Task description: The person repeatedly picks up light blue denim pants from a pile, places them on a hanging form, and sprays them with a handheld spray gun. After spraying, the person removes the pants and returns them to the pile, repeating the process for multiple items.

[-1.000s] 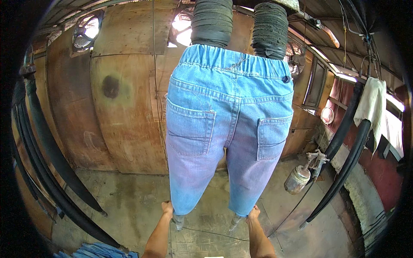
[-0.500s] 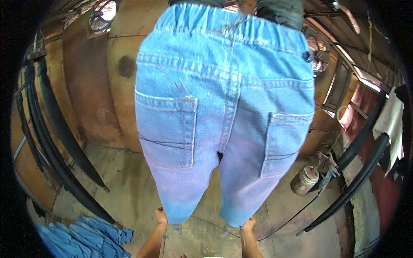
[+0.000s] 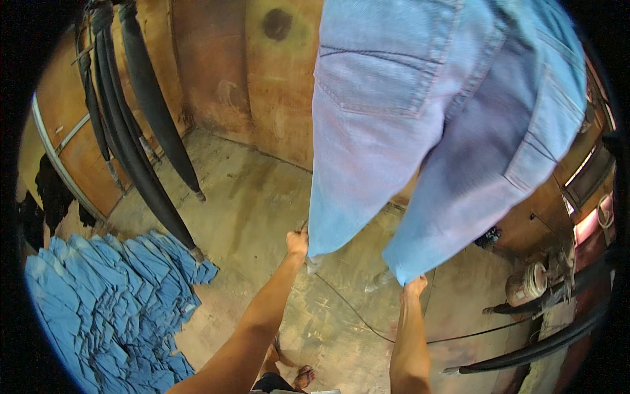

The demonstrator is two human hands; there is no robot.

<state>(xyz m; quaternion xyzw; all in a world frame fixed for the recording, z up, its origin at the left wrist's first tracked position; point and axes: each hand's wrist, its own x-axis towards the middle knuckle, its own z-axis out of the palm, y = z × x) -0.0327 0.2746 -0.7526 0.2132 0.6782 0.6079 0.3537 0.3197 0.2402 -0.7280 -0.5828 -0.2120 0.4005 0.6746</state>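
A pair of blue jeans (image 3: 374, 144) with a pinkish tint on the legs hangs with its back toward me, legs filled out and narrowing toward the hems. My left hand (image 3: 298, 243) is closed on the outer edge of the left leg's hem. With closed fingers, my right hand (image 3: 415, 287) grips the outer side of the right leg's hem. Pale tips (image 3: 312, 264) poke out below the leg openings. In this view the waistband lies beyond the upper edge.
Folded blue garments (image 3: 111, 315) lie heaped on the floor at left. Long black tubes (image 3: 138, 151) hang above them. At right are a dirty lidded container (image 3: 527, 284), more black tubes (image 3: 525, 354) and a thin hose (image 3: 354, 312) across the floor. Stained panels (image 3: 210, 65) stand behind.
My view has swung left and downward, so the jeans appear farther up and right and more of the garment heap shows. Both hands keep hold of the hems.
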